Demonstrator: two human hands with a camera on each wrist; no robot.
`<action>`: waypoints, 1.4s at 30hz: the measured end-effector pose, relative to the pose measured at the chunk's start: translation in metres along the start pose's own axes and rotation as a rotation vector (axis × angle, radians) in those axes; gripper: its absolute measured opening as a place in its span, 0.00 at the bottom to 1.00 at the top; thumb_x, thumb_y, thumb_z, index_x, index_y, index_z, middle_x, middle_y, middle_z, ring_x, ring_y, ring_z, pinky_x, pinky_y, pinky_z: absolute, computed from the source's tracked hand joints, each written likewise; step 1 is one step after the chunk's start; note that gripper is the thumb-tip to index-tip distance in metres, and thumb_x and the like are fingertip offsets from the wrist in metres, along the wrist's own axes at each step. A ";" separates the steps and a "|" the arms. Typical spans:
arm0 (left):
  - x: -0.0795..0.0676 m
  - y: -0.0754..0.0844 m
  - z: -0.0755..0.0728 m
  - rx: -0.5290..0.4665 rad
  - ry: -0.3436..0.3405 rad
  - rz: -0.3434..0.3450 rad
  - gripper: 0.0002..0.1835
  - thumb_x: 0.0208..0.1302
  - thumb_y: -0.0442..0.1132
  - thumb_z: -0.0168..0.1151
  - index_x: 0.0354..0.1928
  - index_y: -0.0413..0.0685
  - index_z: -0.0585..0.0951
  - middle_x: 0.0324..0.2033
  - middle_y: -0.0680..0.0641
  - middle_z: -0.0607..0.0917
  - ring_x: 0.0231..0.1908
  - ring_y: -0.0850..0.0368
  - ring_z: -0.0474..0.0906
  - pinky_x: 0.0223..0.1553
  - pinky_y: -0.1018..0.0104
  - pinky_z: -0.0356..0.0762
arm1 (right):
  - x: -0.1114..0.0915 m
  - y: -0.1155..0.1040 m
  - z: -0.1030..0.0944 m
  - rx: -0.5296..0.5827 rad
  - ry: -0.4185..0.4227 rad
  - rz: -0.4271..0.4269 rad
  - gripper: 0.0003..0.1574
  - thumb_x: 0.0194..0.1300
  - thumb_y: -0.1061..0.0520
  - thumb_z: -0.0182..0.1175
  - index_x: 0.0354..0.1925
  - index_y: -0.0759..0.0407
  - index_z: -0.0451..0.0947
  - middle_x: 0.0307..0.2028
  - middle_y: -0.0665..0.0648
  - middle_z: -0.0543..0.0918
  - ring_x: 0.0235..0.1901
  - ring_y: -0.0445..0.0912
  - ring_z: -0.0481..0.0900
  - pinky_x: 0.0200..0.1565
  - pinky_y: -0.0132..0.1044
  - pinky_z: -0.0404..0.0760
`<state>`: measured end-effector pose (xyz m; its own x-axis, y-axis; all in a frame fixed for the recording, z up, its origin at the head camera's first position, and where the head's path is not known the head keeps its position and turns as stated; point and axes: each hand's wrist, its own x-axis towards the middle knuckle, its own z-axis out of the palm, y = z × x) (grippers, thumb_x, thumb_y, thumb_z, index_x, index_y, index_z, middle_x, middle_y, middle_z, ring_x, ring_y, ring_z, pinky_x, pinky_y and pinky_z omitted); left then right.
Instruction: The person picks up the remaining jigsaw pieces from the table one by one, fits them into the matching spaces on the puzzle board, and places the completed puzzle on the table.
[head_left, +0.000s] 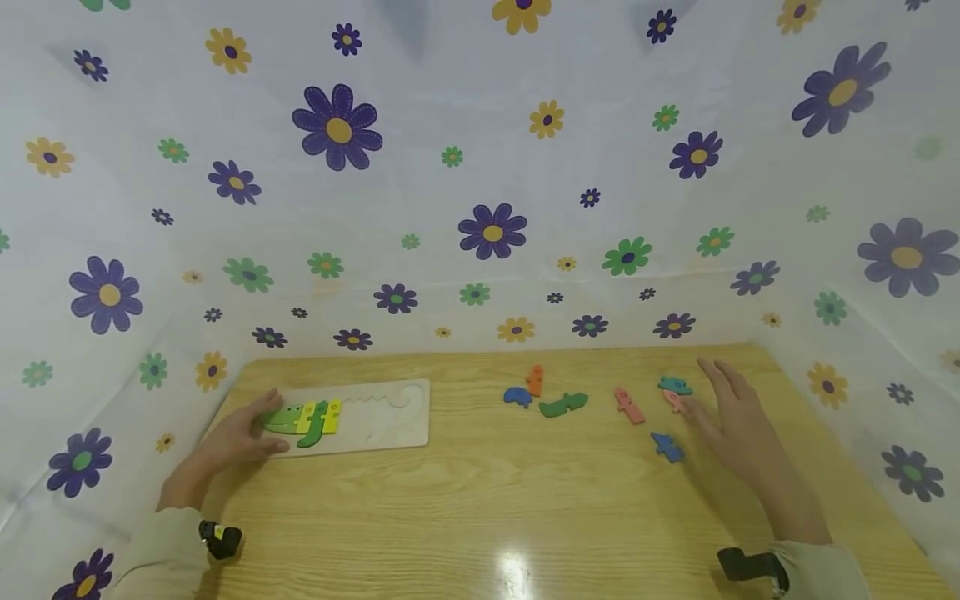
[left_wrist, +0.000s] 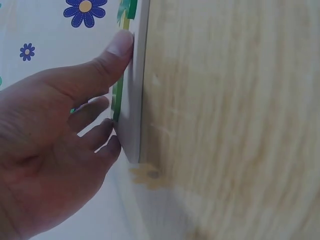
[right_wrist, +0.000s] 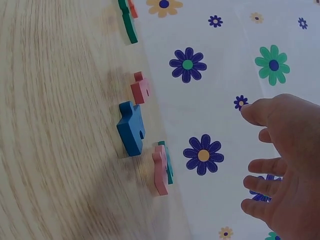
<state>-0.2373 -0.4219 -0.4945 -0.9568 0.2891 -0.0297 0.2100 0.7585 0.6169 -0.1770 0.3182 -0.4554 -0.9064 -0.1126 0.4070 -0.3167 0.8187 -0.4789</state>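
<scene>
My left hand [head_left: 238, 429] holds the left end of a pale wooden puzzle board [head_left: 397, 437], thumb at the near edge and fingers toward the far one. Green and yellow crocodile pieces [head_left: 306, 417] lie at the board's left; its right part shows a bare recess with a curled tail. A green leg-like piece [head_left: 311, 429] lies across the yellow ones. Over the table's right side, my right hand [head_left: 738, 433] hovers with fingers extended, holding nothing. Close to it are a teal piece [head_left: 676, 385], a pink piece [right_wrist: 160, 170] and a blue piece [right_wrist: 131, 129].
Between the board and my right hand lie an orange piece [head_left: 535, 380], a dark blue curved piece [head_left: 517, 397], a green piece [head_left: 564, 405] and a red-pink piece [head_left: 629, 406]. A flowered white sheet [head_left: 420, 183] walls the wooden table [head_left: 420, 517] at the back and sides.
</scene>
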 end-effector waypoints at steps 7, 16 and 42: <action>0.001 0.008 -0.001 0.031 -0.023 -0.025 0.50 0.57 0.43 0.78 0.71 0.22 0.62 0.75 0.24 0.54 0.73 0.20 0.46 0.70 0.26 0.47 | -0.001 -0.002 0.003 0.020 -0.003 0.020 0.41 0.78 0.55 0.57 0.78 0.69 0.52 0.71 0.82 0.55 0.66 0.83 0.55 0.58 0.83 0.58; 0.006 0.016 0.012 0.102 -0.015 -0.020 0.49 0.54 0.46 0.80 0.69 0.23 0.67 0.74 0.26 0.58 0.72 0.22 0.51 0.70 0.27 0.50 | 0.001 -0.011 0.011 0.086 0.024 0.029 0.45 0.74 0.51 0.63 0.77 0.67 0.56 0.72 0.78 0.59 0.67 0.80 0.57 0.59 0.82 0.59; -0.011 0.068 0.046 0.042 -0.047 -0.027 0.44 0.60 0.42 0.76 0.72 0.28 0.67 0.76 0.27 0.54 0.74 0.24 0.47 0.73 0.32 0.49 | 0.010 -0.026 0.031 0.184 0.038 0.006 0.44 0.73 0.55 0.63 0.78 0.64 0.56 0.73 0.74 0.60 0.68 0.78 0.58 0.58 0.84 0.59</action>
<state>-0.2034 -0.3466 -0.4884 -0.9521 0.2944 -0.0829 0.1937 0.7901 0.5816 -0.1864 0.2782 -0.4627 -0.8985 -0.0835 0.4309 -0.3598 0.7023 -0.6142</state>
